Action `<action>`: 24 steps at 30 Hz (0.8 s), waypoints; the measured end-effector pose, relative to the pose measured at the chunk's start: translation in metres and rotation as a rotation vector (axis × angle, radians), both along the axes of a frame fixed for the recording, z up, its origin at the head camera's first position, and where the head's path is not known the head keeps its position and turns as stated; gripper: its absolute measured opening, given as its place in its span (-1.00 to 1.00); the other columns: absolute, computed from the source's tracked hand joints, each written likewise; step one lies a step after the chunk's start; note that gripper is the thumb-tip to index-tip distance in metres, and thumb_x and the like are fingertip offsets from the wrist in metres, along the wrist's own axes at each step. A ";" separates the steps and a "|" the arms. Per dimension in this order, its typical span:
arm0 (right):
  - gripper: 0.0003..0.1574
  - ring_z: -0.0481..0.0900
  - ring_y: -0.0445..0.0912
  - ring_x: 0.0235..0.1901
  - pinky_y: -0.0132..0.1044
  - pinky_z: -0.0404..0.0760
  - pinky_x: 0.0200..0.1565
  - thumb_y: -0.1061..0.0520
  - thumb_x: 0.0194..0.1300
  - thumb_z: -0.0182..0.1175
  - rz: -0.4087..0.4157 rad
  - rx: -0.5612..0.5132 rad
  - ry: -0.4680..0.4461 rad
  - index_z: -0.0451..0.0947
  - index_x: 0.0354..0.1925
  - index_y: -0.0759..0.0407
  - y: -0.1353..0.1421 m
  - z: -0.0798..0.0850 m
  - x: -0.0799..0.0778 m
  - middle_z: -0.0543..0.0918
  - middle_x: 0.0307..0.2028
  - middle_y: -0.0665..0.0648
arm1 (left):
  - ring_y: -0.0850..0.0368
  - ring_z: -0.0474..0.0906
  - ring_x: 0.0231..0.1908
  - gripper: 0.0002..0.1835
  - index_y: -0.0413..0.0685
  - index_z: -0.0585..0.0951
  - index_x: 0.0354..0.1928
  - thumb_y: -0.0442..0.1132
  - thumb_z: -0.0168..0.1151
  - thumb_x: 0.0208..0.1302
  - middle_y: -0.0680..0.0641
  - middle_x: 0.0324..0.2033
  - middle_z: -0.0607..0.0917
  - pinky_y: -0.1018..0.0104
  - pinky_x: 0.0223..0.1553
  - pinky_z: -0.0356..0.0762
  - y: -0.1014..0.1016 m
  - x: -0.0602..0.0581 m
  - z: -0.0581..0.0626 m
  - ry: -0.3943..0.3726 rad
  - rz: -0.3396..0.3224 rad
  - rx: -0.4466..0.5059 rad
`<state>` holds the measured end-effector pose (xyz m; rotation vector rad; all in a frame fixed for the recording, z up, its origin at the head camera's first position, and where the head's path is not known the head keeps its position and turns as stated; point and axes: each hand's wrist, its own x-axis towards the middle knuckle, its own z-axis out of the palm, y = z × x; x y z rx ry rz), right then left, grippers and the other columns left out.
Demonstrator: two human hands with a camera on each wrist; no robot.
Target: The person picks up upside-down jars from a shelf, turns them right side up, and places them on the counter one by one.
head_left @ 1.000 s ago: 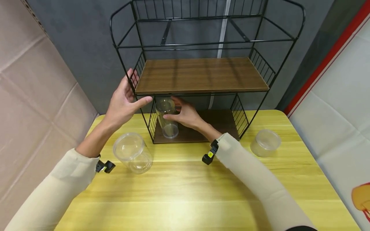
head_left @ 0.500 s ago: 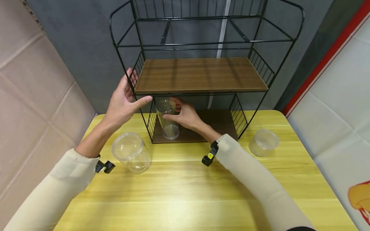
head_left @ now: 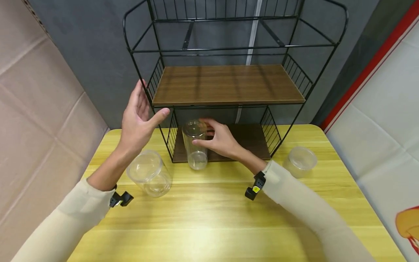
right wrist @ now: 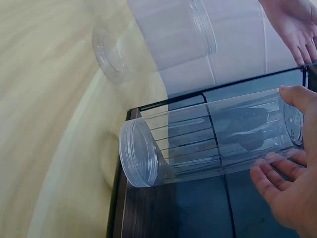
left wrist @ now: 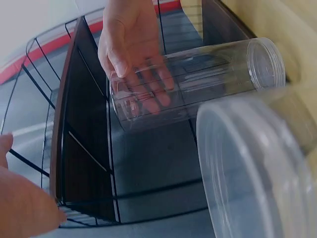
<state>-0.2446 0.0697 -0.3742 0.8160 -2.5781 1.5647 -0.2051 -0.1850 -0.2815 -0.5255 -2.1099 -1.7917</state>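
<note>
A tall clear plastic jar [head_left: 196, 152] is at the left front of the rack's bottom shelf [head_left: 239, 140]. My right hand [head_left: 223, 141] holds it near its upper end, thumb in front and fingers behind. In the right wrist view, the jar's ribbed rim [right wrist: 137, 153] is at the end away from my hand. My left hand [head_left: 136, 125] is beside the black wire rack's left front post, fingers fairly straight along the outside and thumb apart in front. Whether it touches the rack, I cannot tell. A wider clear jar [head_left: 150, 174] stands on the table below that hand.
The black wire rack [head_left: 229, 106] stands at the back of the yellow wooden table [head_left: 203, 218], with a brown middle shelf [head_left: 227, 84]. A small round clear container [head_left: 299, 162] is on the table at right, partly behind my right sleeve. Walls flank both sides.
My right hand has brought the tall jar forward and slightly right, to the bottom shelf's front edge. My left hand has shifted slightly, its fingers now outside the rack's side.
</note>
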 end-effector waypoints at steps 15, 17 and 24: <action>0.01 0.66 0.03 0.19 -0.14 0.67 0.24 0.12 0.14 0.65 0.019 0.022 0.135 0.43 0.47 0.22 0.048 0.017 0.053 0.62 0.29 0.19 | -0.24 0.22 0.57 -0.08 -0.54 0.29 0.48 0.04 0.44 0.40 -0.36 0.53 0.34 -0.20 0.58 0.12 0.042 0.044 -0.030 0.808 0.065 -0.136; 0.02 0.66 0.03 0.19 -0.17 0.67 0.23 0.14 0.12 0.66 0.006 0.023 0.153 0.43 0.46 0.22 0.057 0.020 0.060 0.62 0.29 0.19 | -0.21 0.22 0.57 -0.13 -0.47 0.30 0.50 0.00 0.42 0.42 -0.28 0.54 0.36 -0.15 0.58 0.15 0.046 0.049 -0.039 0.812 -0.001 -0.186; 0.02 0.67 0.00 0.20 -0.35 0.65 0.20 0.32 0.14 0.60 -0.010 -0.047 0.155 0.39 0.50 0.22 0.091 0.031 0.079 0.60 0.31 0.23 | -0.20 0.13 0.60 0.00 -0.42 0.19 0.59 0.10 0.42 0.41 -0.31 0.58 0.27 0.00 0.61 0.12 0.058 0.067 -0.066 0.517 -0.178 -0.311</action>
